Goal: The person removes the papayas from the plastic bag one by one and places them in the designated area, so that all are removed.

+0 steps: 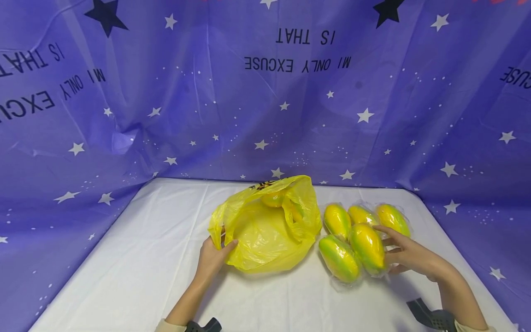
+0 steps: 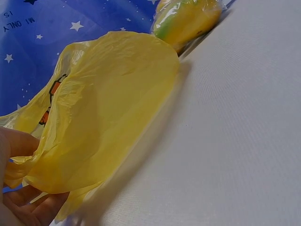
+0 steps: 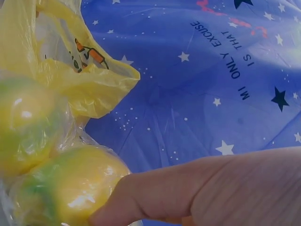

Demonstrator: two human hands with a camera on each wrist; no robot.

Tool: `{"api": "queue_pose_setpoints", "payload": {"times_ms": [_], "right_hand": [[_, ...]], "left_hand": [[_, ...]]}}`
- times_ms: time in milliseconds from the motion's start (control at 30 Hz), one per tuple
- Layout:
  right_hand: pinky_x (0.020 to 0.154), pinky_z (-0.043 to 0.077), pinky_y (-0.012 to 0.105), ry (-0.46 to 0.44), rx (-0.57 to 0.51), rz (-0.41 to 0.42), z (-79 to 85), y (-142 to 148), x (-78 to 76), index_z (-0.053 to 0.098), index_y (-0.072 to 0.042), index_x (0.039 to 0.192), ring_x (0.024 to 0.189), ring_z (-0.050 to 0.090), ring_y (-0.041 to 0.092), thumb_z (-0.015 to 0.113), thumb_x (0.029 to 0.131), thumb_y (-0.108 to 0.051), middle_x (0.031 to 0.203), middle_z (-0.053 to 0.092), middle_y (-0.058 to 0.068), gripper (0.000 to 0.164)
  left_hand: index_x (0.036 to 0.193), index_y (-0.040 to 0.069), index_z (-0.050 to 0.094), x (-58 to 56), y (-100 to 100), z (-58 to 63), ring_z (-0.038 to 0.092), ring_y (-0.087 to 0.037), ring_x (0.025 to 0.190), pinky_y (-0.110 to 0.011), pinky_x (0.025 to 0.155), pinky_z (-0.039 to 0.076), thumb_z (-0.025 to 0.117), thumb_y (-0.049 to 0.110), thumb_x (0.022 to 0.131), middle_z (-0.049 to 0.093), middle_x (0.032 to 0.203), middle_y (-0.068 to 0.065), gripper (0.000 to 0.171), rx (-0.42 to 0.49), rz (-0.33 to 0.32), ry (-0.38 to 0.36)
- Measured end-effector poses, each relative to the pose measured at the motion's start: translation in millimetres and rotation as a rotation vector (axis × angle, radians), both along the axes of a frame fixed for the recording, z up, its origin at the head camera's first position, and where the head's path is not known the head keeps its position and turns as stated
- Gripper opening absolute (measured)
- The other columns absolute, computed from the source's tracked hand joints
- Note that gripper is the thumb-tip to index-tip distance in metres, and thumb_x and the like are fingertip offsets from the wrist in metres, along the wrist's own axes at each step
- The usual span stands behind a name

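A thin yellow plastic bag (image 1: 265,244) lies with its mouth spread toward me, and a yellow mango (image 1: 272,199) shows inside it. My left hand (image 1: 213,258) pinches the bag's left rim, thumb on the inner side; the left wrist view shows the fingers around the crumpled film. On the right, my right hand (image 1: 408,253) holds the right side of a yellow-green mango (image 1: 368,249) in clear wrap, its fingers curved along it. In the right wrist view a fingertip rests on a wrapped mango (image 3: 70,188).
Several other wrapped mangoes lie close around the held one: one at front left (image 1: 339,258), one behind it (image 1: 337,221), and another at far right (image 1: 392,219). A white cloth (image 1: 137,258) covers the table. Behind it hangs a purple-blue starry curtain (image 1: 232,115).
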State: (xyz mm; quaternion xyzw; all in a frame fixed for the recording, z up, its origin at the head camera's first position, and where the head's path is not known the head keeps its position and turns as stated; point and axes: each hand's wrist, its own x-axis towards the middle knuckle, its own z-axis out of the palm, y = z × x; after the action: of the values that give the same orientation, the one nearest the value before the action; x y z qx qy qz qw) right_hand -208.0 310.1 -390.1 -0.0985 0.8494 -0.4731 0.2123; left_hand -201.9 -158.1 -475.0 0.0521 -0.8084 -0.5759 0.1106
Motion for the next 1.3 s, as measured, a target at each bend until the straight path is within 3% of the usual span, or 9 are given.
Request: {"api": "queue_pose_setpoints", "payload": {"times_ms": [200,433,1300], "right_hand": [[0.070,0.058,0.049,-0.001,0.017,0.014,-1.0,2,0.1,0.019,0.002,0.149,0.106,0.056,0.043,0.067,0.086,-0.008,0.130,0.036,0.043,0.080],[0.069,0.058,0.047,-0.024,0.050,0.057,-3.1,1,0.1,0.021,0.004,0.147,0.103,0.057,0.041,0.065,0.077,-0.001,0.126,0.042,0.041,0.084],[0.069,0.058,0.047,-0.039,0.046,0.066,-10.8,0,-2.3,0.021,0.006,0.146,0.101,0.058,0.038,0.065,0.078,-0.001,0.127,0.038,0.043,0.081]], "left_hand": [[0.130,-0.006,0.052,-0.5,0,0.8,0.053,-0.040,0.120,-0.048,0.102,0.043,0.073,0.013,0.085,0.056,0.129,-0.024,0.053,0.005,-0.002,-0.016],[0.131,-0.007,0.051,-1.5,-1,0.7,0.053,-0.041,0.120,-0.048,0.102,0.043,0.073,0.013,0.085,0.056,0.130,-0.025,0.055,-0.002,0.002,-0.018],[0.130,-0.007,0.053,-2.2,0,0.4,0.054,-0.040,0.119,-0.047,0.100,0.044,0.072,0.011,0.085,0.057,0.129,-0.024,0.052,0.004,-0.003,-0.004]]}}
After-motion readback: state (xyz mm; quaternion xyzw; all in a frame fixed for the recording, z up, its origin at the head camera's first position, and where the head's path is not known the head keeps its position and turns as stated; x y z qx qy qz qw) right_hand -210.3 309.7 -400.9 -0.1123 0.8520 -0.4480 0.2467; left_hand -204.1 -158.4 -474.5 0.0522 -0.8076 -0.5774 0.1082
